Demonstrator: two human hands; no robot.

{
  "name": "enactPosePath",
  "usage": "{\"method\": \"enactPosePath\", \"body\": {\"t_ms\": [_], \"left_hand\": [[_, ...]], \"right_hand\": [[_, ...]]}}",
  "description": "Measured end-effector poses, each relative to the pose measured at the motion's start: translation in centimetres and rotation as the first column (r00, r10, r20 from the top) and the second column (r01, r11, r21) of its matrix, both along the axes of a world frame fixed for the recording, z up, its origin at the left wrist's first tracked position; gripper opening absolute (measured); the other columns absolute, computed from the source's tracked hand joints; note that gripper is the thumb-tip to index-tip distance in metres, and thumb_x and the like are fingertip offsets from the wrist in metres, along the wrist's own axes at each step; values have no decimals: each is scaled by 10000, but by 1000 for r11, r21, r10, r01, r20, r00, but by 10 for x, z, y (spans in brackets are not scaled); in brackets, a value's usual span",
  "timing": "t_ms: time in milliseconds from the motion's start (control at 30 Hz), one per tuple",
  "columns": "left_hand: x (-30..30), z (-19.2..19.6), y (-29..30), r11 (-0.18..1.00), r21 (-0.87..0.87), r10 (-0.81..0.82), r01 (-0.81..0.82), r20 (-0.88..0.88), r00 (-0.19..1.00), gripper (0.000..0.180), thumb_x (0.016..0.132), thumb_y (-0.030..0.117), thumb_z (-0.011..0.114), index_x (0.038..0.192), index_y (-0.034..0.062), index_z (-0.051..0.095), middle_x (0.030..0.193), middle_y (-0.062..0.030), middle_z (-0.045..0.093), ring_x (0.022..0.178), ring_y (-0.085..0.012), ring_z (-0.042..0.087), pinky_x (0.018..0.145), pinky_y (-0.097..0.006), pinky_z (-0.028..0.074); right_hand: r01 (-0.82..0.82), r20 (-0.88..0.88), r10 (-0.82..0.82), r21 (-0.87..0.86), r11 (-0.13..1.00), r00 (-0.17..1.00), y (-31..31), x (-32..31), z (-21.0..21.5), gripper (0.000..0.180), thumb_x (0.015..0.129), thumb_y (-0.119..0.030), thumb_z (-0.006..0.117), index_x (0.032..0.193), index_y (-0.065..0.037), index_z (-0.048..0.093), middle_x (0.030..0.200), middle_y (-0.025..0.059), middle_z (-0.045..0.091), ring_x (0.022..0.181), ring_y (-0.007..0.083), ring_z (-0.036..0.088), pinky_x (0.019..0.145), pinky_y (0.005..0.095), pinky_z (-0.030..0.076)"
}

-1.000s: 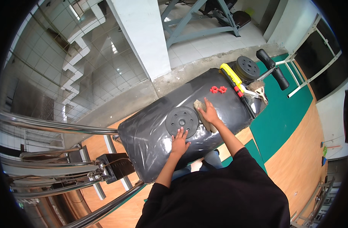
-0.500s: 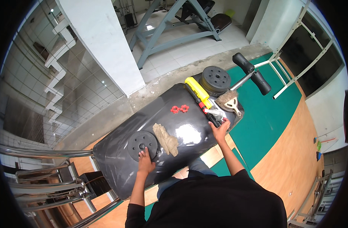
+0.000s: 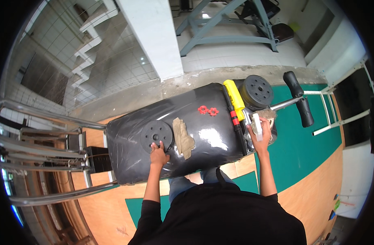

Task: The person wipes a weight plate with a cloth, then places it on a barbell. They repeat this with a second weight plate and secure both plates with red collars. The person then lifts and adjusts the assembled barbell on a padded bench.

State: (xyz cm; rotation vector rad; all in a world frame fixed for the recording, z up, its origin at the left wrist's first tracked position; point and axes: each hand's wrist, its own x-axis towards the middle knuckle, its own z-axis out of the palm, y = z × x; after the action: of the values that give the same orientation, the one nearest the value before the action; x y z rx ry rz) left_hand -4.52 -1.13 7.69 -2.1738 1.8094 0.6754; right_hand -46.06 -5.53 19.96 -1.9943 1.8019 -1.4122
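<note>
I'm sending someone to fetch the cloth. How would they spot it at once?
Find the big glossy black padded bench. On its top, the crumpled beige cloth lies just right of the round black weight plate under the left hand. It's the only soft, pale thing there; the small red star-shaped knobs are hard.

The scene is evenly lit by soft daylight, brightest on the pale tiled floor [image 3: 236, 53] at the top. A white glare patch is thrown on the glossy black padded bench [image 3: 211, 136]. Only faint, soft shadows are cast. Straight lines are bent strongly toward the rim by the fisheye lens, and the corners are blacked out. The centre is rendered sharply; slight softness is seen at the edges.
</note>
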Motion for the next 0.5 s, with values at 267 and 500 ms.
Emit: {"method": "enactPosePath", "body": {"t_ms": [267, 500], "left_hand": [[24, -11, 31, 725, -381, 117, -574, -752, 648, 463, 770, 177, 667, 1207, 61, 567, 1251, -215, 515, 1188, -352, 480, 965, -366, 409], [89, -18, 91, 573, -217, 352, -791, -806, 475, 298, 855, 113, 633, 1129, 8, 580, 1144, -96, 600, 962, -176, 599, 815, -285, 472]], "right_hand": [[-499, 604, 277, 234, 835, 747, 14, 95, 30, 363, 884, -260, 630, 1129, -1, 562, 918, 91, 627, 663, 96, 576, 554, 232, 474], [-490, 388, 301, 728, 480, 871, 41, 194, -11, 468, 860, -433, 613, 783, 27, 648, 554, 64, 575, 459, 138, 580, 478, 295, 464]]}}
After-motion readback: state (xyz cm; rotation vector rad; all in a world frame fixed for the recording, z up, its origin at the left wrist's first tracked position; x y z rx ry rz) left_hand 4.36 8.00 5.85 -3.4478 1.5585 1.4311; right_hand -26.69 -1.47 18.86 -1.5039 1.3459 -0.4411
